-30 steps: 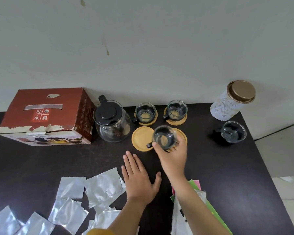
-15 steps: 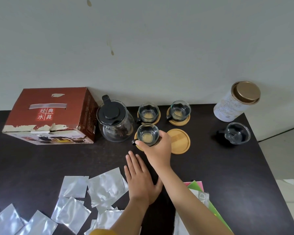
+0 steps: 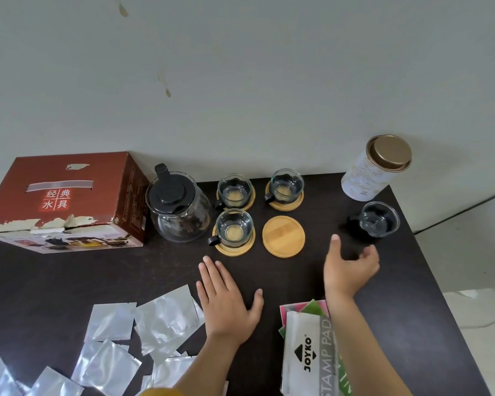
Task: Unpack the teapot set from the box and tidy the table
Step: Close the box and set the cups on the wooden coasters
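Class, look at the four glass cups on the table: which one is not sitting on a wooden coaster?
The glass cup at far right, just below the white canister. It sits directly on the dark table; the other three each rest on a coaster.

Mid-frame, my glass teapot [image 3: 179,207] stands upright beside the red box [image 3: 66,201] at left. Three glass cups [image 3: 234,228] sit on wooden coasters; one coaster [image 3: 283,236] is bare; a fourth cup [image 3: 379,219] stands at right.

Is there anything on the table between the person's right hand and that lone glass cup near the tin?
Nothing: in the head view, only bare dark table separates the right hand from the lone glass cup.
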